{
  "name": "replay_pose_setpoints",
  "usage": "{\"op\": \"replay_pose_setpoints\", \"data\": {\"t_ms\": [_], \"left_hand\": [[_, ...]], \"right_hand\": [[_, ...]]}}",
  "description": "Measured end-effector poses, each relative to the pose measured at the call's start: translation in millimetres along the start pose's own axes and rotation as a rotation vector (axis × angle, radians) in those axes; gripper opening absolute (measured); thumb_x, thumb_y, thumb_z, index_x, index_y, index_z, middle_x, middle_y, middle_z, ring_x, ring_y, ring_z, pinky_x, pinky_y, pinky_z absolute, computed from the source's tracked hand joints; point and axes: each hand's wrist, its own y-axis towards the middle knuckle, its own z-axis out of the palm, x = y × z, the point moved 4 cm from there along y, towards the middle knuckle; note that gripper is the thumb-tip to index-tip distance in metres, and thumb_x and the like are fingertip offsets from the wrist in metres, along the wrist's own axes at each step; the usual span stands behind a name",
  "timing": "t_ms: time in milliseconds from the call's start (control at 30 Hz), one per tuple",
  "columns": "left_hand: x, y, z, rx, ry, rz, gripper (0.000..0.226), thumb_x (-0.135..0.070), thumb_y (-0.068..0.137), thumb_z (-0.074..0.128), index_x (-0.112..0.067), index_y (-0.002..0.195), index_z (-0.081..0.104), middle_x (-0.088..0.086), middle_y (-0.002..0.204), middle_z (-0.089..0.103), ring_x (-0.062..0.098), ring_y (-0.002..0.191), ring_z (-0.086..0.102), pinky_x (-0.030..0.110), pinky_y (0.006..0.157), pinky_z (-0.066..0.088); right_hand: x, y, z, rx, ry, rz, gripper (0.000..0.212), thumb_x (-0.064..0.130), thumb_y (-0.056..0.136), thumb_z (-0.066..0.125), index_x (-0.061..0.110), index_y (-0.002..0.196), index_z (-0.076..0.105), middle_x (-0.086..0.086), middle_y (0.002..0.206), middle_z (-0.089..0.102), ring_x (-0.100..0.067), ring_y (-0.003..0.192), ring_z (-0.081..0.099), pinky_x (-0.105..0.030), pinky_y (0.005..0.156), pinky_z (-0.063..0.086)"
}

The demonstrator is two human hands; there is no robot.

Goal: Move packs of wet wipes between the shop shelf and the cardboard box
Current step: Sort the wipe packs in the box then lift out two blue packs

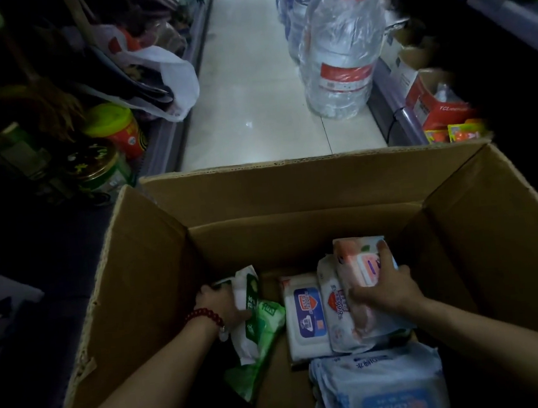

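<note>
Both my arms reach down into an open cardboard box (293, 198) on the shop floor. My left hand (219, 304), with a red bead bracelet at the wrist, grips a white and green pack of wet wipes (248, 307) that lies over a green pack (259, 352). My right hand (386, 288) holds a pink and white pack (358, 261) that leans on a white pack with a red label (337, 312). Beside it lies a white pack with a blue label (306, 318). A blue and white pack (380, 387) fills the box's near right corner.
A light tiled aisle (250, 90) runs ahead between dark shelves. Wrapped large water bottles (338, 49) stand on the floor at the right. Jars and a white plastic bag (163, 79) sit on the left shelf; red cartons (432, 102) sit low on the right.
</note>
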Motion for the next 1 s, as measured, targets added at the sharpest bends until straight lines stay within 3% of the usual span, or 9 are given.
{"op": "replay_pose_setpoints", "data": {"t_ms": [100,167,267,400,500,633,833,1000], "left_hand": [[-3,2,32,0.130,-0.048,0.003,0.107,-0.073,0.068,0.059,-0.035,0.150,0.002,0.012,0.159,0.015,0.042,0.145,0.008,0.049,0.118,0.015],[-6,-1,43,0.060,-0.104,-0.001,0.113,-0.071,0.062,0.066,-0.040,0.149,0.002,0.018,0.159,0.010,0.045,0.144,0.006,0.049,0.118,0.019],[-8,-5,50,-0.054,-0.144,0.031,0.106,-0.055,0.066,0.074,-0.040,0.149,0.008,0.021,0.154,0.016,0.043,0.139,0.025,0.048,0.110,0.036],[-5,-10,38,-0.322,-0.341,-0.012,0.092,-0.042,0.075,0.072,-0.028,0.148,0.018,0.009,0.136,0.051,0.028,0.119,0.054,0.037,0.094,0.051],[2,-8,32,-0.391,-0.466,-0.122,0.089,-0.033,0.073,0.077,-0.013,0.144,0.028,0.012,0.137,0.047,0.028,0.122,0.051,0.036,0.099,0.047],[8,-7,37,-0.337,-0.415,-0.189,0.068,-0.041,0.073,0.076,-0.011,0.129,0.052,0.013,0.135,0.038,0.027,0.119,0.047,0.038,0.103,0.045],[3,-1,54,-0.238,-0.531,-0.164,0.109,-0.046,0.059,0.084,-0.039,0.146,0.018,0.018,0.147,0.020,0.041,0.133,0.030,0.051,0.105,0.040],[11,8,48,-0.323,-0.655,-0.234,0.124,-0.050,0.054,0.086,-0.031,0.150,0.009,0.019,0.145,0.023,0.042,0.132,0.028,0.050,0.105,0.037]], "right_hand": [[0,3,-1,0.009,-0.009,0.014,0.120,0.037,0.074,0.081,0.034,0.152,-0.011,-0.023,0.143,0.025,-0.041,0.119,0.045,-0.045,0.094,0.048],[-1,4,1,0.012,-0.025,0.027,0.121,0.039,0.073,0.080,0.034,0.152,-0.012,-0.023,0.143,0.025,-0.042,0.122,0.043,-0.046,0.098,0.045],[1,4,3,-0.003,-0.058,0.034,0.121,0.044,0.074,0.079,0.035,0.151,-0.015,-0.023,0.143,0.024,-0.043,0.124,0.041,-0.049,0.102,0.044],[4,2,6,-0.007,-0.086,0.057,0.120,0.048,0.074,0.076,0.035,0.150,-0.016,-0.023,0.145,0.022,-0.043,0.126,0.038,-0.049,0.104,0.042],[4,3,5,-0.005,-0.082,0.062,0.120,0.049,0.074,0.076,0.035,0.151,-0.016,-0.023,0.146,0.021,-0.043,0.128,0.037,-0.049,0.105,0.041],[4,4,4,0.007,-0.078,0.075,0.120,0.048,0.074,0.077,0.034,0.151,-0.014,-0.023,0.145,0.022,-0.043,0.127,0.038,-0.049,0.105,0.041],[2,3,5,0.009,-0.055,0.065,0.122,0.048,0.071,0.079,0.035,0.151,-0.013,-0.022,0.142,0.025,-0.043,0.124,0.040,-0.050,0.104,0.042],[5,-2,6,-0.011,-0.104,0.034,0.121,0.057,0.071,0.075,0.035,0.151,-0.013,-0.021,0.142,0.026,-0.040,0.124,0.041,-0.049,0.103,0.041]]}}
